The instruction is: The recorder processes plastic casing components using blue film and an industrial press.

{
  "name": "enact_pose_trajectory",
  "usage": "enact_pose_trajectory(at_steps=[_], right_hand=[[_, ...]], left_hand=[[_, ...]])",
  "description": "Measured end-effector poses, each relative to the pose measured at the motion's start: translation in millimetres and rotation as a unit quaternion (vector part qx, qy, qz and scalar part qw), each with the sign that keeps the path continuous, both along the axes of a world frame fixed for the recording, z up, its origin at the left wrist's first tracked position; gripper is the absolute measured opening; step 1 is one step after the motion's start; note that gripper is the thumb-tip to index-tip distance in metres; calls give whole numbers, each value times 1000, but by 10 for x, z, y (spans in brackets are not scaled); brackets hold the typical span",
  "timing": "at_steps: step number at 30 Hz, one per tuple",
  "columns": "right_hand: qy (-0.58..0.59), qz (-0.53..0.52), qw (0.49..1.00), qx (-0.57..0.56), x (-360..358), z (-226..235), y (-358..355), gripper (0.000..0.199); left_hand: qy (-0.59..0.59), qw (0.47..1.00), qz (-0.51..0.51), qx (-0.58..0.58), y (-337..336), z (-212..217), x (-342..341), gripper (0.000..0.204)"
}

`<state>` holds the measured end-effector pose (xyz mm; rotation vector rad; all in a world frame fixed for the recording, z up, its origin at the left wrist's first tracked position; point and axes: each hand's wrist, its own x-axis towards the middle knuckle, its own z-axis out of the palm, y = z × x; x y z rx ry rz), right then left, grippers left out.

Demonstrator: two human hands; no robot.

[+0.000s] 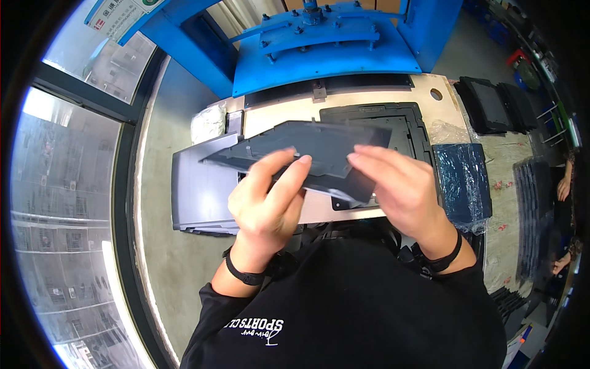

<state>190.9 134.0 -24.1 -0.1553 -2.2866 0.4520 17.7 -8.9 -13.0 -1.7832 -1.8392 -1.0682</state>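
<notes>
A thin dark grey plastic panel [319,144] is held up in front of my chest, tilted, its edges a little blurred. My left hand [267,200] grips the near left part, with fingertips resting on the face of the panel. At the right end my right hand [402,190] pinches the panel between the fingers and the thumb, which is mostly hidden. Beneath it lies a black moulded tray [415,138] on the wooden board [439,117]. Left of my left hand is a stack of smooth grey panels [203,190].
A blue press [319,58] stands across the far side. Clear wrapping [209,123] lies at the back left. On the right are a film-wrapped dark blue stack [461,184] and black panels [491,104]. Another person's hand [563,187] shows at the far right; a window [67,215] lies left.
</notes>
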Motion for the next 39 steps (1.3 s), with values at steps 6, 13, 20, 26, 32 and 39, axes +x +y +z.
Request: enact_pose_trajectory(at_steps=[6, 13, 20, 26, 32, 39], right_hand=[[138, 63, 959, -242, 378, -235, 231, 29], [158, 59, 959, -226, 439, -256, 233, 21], [155, 47, 961, -226, 514, -222, 248, 24], [108, 42, 972, -207, 537, -136, 211, 54], [164, 70, 930, -320, 484, -249, 227, 29], [375, 181, 690, -592, 575, -895, 699, 27]], left_hand=[[-284, 931, 29, 226, -146, -78, -363, 28], [-196, 973, -49, 114, -191, -108, -498, 19], [-227, 965, -76, 108, -146, -174, -480, 18], [-245, 964, -44, 90, -175, -208, -517, 23], [-240, 965, -27, 102, -226, -229, -446, 23], [-14, 998, -54, 10, 81, -23, -173, 34]])
